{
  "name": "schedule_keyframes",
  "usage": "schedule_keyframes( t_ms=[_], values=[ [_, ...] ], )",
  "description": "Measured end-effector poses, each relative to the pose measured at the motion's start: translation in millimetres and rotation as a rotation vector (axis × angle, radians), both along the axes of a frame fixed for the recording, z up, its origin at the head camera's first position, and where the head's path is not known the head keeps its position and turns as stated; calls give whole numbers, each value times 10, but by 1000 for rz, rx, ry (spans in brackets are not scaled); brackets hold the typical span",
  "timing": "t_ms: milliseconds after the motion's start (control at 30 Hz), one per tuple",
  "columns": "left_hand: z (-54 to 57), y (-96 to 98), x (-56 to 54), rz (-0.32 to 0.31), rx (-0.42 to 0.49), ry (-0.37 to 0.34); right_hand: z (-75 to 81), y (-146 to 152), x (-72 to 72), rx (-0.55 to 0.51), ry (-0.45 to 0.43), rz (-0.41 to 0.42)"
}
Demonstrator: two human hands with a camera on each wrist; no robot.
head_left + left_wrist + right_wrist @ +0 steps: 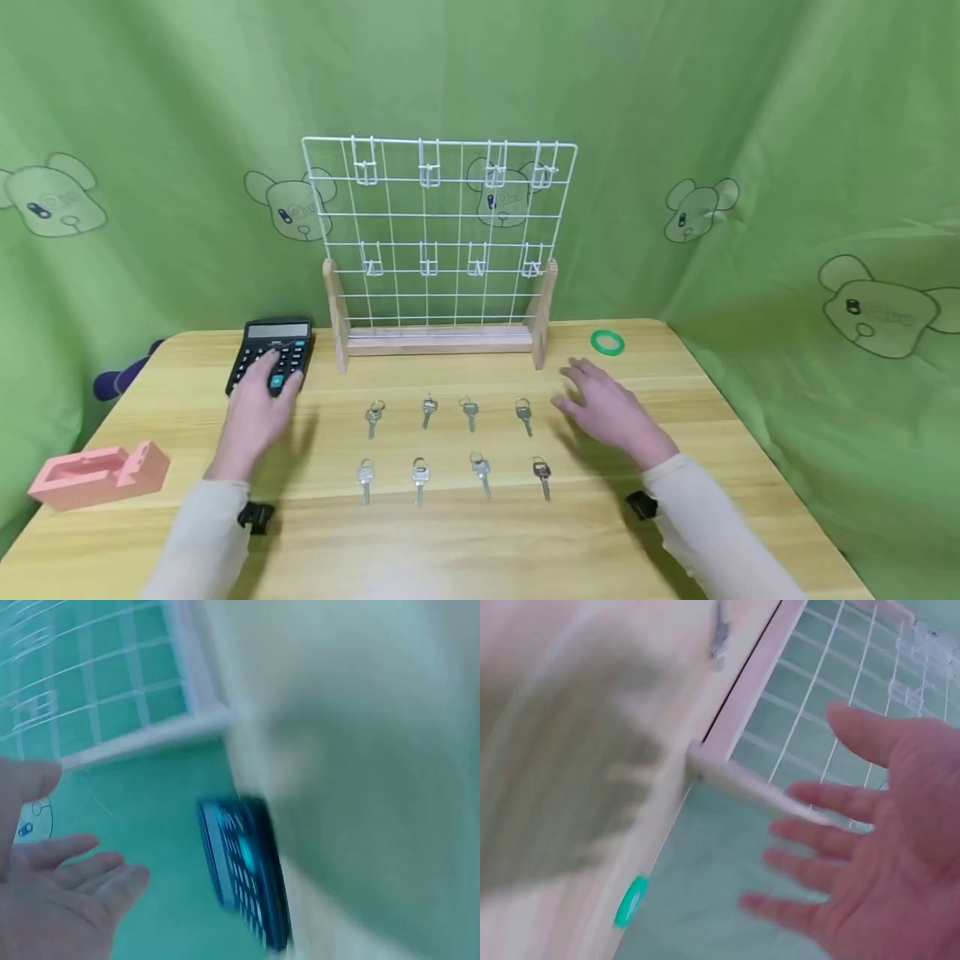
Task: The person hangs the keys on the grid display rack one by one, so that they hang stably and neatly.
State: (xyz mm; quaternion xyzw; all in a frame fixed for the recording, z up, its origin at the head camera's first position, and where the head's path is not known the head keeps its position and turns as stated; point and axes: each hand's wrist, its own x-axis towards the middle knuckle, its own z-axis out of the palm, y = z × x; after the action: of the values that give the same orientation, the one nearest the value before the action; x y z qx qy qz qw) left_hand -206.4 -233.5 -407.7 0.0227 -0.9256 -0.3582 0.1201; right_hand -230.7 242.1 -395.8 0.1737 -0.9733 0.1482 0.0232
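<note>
My left hand (258, 417) hovers near the front edge of a black calculator (278, 331), its fingers loosely extended and holding nothing. In the left wrist view the calculator (244, 874) is apart from that hand (67, 892). My right hand (611, 408) is over the table, right of the keys, with fingers spread; the right wrist view shows its palm (900, 847) bare. Between the hands, several metal keys with rings lie in two rows, among them a back-row key (523, 415) and a front-row key (542, 477).
Behind the keys stands a white wire grid rack (442, 214) on wooden feet (337, 317), with two rows of hooks (429, 175). A green ring (607, 342) lies at the back right. At the left is a pink tape dispenser (101, 477). Green curtain surrounds the wooden table (450, 550).
</note>
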Motion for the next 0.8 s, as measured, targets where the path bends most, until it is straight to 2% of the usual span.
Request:
schedule_keyframes(
  t_ms=[133, 233, 333, 400, 567, 800],
  values=[
    [179, 31, -209, 73, 250, 85, 20, -273, -177, -127, -17, 82],
    [272, 71, -400, 51, 409, 140, 4, -445, -288, -189, -39, 142],
    [337, 110, -581, 11, 515, 149, 6, -631, -374, -239, -80, 203],
    [374, 131, -691, -8, 555, 137, 12, -761, -420, -261, -110, 237],
    [460, 147, -927, -44, 590, 87, 27, -1091, -518, -299, -184, 291],
    [559, 169, -1153, -73, 635, 62, -31, -1543, -632, -316, -276, 356]
  ],
)
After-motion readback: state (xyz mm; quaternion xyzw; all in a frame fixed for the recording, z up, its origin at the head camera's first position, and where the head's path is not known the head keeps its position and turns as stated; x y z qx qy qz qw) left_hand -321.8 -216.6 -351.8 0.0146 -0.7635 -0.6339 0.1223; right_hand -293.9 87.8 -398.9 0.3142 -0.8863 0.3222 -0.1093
